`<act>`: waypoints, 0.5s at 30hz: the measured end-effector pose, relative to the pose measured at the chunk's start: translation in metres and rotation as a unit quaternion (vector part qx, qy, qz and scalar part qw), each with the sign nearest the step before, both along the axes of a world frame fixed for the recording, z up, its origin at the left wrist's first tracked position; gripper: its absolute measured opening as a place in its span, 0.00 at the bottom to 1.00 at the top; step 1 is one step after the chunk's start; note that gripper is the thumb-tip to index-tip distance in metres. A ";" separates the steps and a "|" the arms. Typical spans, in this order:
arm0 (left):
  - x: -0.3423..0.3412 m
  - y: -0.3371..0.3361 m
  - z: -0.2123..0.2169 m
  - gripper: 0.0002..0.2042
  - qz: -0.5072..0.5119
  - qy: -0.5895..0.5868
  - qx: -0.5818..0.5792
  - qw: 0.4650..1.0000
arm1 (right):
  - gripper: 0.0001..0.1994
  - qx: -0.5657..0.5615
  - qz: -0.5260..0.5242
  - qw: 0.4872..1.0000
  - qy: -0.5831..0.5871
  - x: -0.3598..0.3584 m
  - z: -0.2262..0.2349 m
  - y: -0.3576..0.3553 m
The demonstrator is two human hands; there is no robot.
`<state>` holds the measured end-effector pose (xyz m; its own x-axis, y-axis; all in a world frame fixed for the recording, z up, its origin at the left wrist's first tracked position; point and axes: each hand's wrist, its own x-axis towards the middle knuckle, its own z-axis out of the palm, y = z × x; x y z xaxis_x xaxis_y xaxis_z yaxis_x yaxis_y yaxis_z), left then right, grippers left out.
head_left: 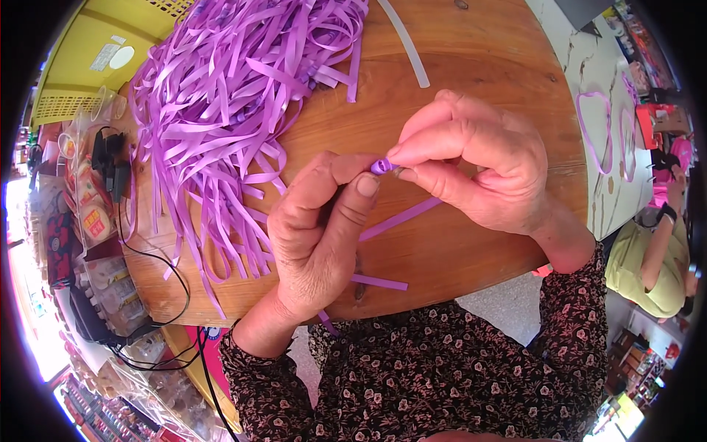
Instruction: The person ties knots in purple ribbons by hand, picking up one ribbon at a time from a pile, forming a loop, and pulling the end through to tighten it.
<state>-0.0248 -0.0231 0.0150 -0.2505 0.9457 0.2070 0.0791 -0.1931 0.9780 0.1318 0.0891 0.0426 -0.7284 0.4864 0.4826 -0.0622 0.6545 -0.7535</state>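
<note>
Both hands met over the round wooden table [471, 66], working on a single purple strip [401, 217]. The left hand [317, 228] was curled closed, its thumb and forefinger pinching the strip near a small purple bead-like piece [381, 166] at the strip's top end. The right hand [475, 166] was also closed, its fingertips pinched on that same small piece from the other side. What the piece was exactly could not be made out; it was mostly covered by the fingertips and might have been a clasp or a fold of the strip itself. Below the pinch the strip ran down between the palms, and its lower stretch disappeared behind the left hand, with a loose end showing at the table's near edge.

A large heap of purple strips [236, 103] lay on the table to the left, its top cut off by the frame. A clear strip [405, 44] lay apart near the far edge. To the right, another person in a yellow-green top [648, 265] was only partly visible, distorted by the lens rim.
</note>
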 end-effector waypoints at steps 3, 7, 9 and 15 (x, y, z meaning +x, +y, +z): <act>0.004 -0.002 0.004 0.06 0.018 -0.085 -0.056 0.995 | 0.10 0.055 0.011 0.998 -0.002 0.000 0.001 0.002; 0.002 -0.002 0.005 0.05 0.018 -0.062 -0.061 0.996 | 0.11 0.063 0.005 0.998 -0.005 -0.001 0.001 0.000; -0.001 0.000 0.001 0.05 0.013 0.028 -0.007 0.999 | 0.11 0.083 0.002 0.996 -0.015 0.000 0.001 0.000; -0.001 0.002 0.006 0.05 0.027 0.104 0.054 0.993 | 0.11 0.164 0.005 0.986 -0.006 0.002 0.003 0.000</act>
